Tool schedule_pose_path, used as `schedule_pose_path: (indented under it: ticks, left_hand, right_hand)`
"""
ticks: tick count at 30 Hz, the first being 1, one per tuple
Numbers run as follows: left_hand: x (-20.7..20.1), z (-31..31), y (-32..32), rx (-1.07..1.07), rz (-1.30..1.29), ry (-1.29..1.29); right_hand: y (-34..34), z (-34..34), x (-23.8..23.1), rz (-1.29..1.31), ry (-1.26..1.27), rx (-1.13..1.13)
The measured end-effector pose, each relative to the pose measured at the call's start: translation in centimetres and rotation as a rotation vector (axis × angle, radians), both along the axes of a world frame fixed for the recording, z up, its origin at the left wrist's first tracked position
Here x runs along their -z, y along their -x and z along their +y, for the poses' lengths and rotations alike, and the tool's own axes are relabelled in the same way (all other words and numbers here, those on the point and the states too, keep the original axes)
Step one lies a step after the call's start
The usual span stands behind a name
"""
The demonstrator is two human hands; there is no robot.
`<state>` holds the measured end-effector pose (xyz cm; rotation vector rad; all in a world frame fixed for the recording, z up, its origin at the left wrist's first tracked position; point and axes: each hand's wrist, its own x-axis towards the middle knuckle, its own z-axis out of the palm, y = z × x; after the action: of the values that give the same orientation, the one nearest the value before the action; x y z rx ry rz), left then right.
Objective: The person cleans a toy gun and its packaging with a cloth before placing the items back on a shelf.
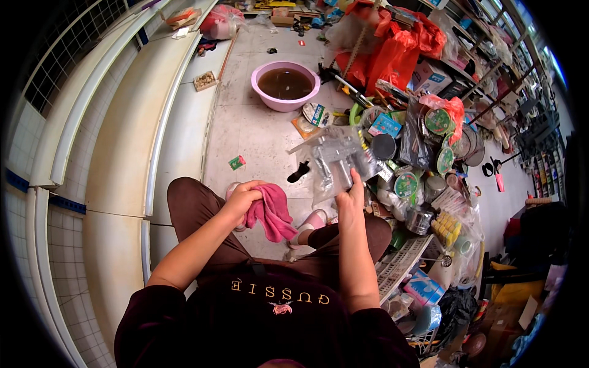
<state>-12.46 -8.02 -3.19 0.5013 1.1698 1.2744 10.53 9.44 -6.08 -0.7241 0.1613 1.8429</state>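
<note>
My left hand [243,201] is closed around a bunched pink cloth [273,211], which hangs down between my knees. With my right hand [351,195] I grip a clear plastic bag [331,161] holding grey objects whose kind I cannot make out. The bag is lifted in front of my right knee, beside a heap of goods on the floor. Part of my right hand's grip is hidden behind the thumb and the bag.
A pink basin [285,86] of murky brown water stands on the floor ahead. Shelves [126,147] run along my left side, with a small box of items [205,81] on the lowest. At right lie piled cans, round green-labelled packs [406,185], red bags [392,61] and a white basket [402,267].
</note>
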Motion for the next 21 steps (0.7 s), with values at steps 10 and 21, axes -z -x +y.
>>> schedule_pose_path:
  ticks: [10,21]
  left_hand:
    - [-5.7,-0.3,-2.2,0.126,0.033,-0.144]
    - [-5.2,-0.8,-1.1,-0.297,-0.515,-0.278]
  right_hand:
    - [0.9,-1.4,1.4,0.041,0.091,0.056]
    - [0.5,-0.8,2.4,-0.195,-0.157,0.324]
